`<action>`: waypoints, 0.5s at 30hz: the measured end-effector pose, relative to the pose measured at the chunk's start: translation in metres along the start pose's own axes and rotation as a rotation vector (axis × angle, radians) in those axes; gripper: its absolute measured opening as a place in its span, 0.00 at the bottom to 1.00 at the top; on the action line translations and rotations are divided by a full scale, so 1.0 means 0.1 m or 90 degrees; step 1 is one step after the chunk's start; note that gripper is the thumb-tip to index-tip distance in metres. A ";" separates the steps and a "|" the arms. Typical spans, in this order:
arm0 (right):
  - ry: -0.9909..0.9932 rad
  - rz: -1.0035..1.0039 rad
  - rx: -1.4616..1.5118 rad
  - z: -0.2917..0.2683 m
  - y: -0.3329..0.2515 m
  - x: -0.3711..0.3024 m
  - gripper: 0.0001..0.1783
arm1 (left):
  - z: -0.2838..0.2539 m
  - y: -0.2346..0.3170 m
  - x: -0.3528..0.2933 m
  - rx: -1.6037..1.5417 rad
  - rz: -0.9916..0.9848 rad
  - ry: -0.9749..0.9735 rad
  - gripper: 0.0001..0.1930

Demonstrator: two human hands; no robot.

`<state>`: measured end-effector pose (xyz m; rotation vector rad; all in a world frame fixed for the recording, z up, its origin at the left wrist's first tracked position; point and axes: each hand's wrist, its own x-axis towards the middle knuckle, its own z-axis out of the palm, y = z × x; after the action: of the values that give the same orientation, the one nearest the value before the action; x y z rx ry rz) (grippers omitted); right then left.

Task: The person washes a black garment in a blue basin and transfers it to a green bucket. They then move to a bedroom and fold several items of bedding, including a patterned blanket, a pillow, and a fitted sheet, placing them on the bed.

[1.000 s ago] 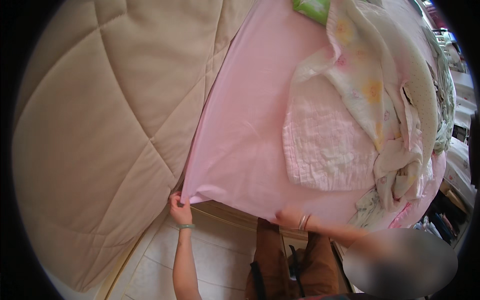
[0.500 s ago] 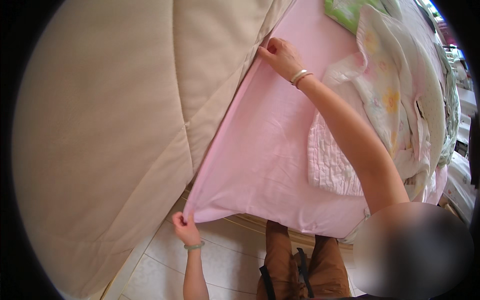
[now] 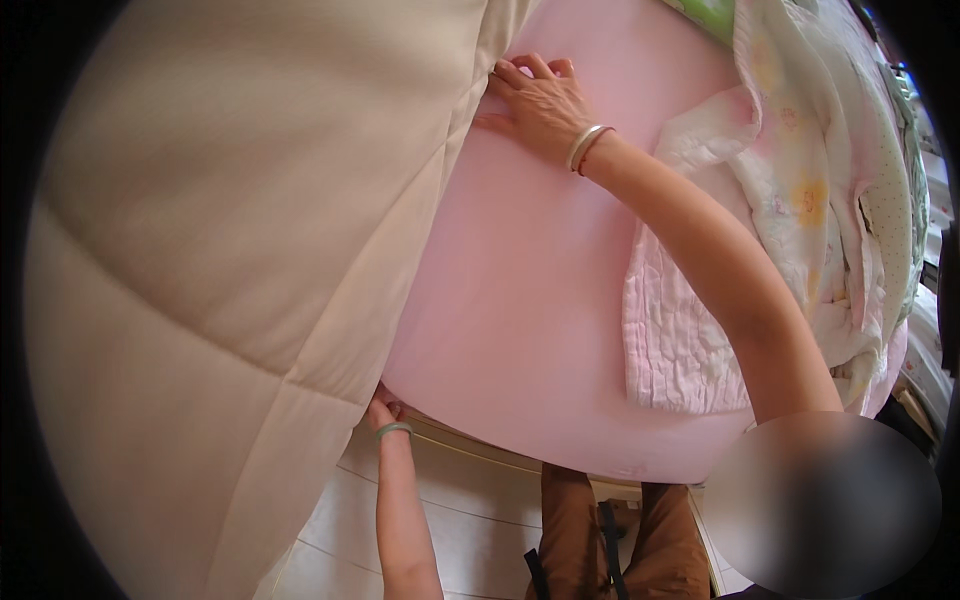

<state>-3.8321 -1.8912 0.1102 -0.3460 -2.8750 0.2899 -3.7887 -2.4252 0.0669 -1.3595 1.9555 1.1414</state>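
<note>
A pink fitted-looking sheet (image 3: 520,290) covers the mattress and lies smooth up to the beige padded headboard (image 3: 240,200). My right hand (image 3: 545,110) rests on the sheet beside the headboard, fingers apart, its fingertips at the seam between the two. Down at the near left corner of the mattress, my left hand (image 3: 384,410) reaches in under the edge, close against the headboard. Most of its fingers are hidden there, so its grip does not show. A green bangle circles the left wrist; light bands circle the right.
White quilted cloths with yellow prints (image 3: 770,200) are heaped on the right of the bed. A green item (image 3: 706,15) lies at the far edge. Below the mattress run a bed frame edge (image 3: 480,455) and pale floor tiles (image 3: 460,500).
The lifted sheet corner is down around the mattress. My left hand has moved up to the bed's edge; my right hand has spread and shifted slightly up and left.
</note>
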 end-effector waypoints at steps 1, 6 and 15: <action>-0.044 0.009 -0.042 -0.04 -0.09 0.06 0.23 | 0.04 -0.02 0.04 0.003 -0.016 -0.009 0.17; -0.148 0.031 -0.175 -0.02 -0.21 0.20 0.12 | 0.31 0.05 0.13 -0.023 -0.016 -0.064 0.17; -0.053 0.140 0.041 -0.04 -0.18 0.07 0.26 | 0.44 0.12 0.06 -0.067 0.002 -0.126 0.17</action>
<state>-3.8417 -1.9056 0.1190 -0.6539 -2.9021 0.4434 -3.8044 -2.3891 0.0432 -1.2432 1.7797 1.3434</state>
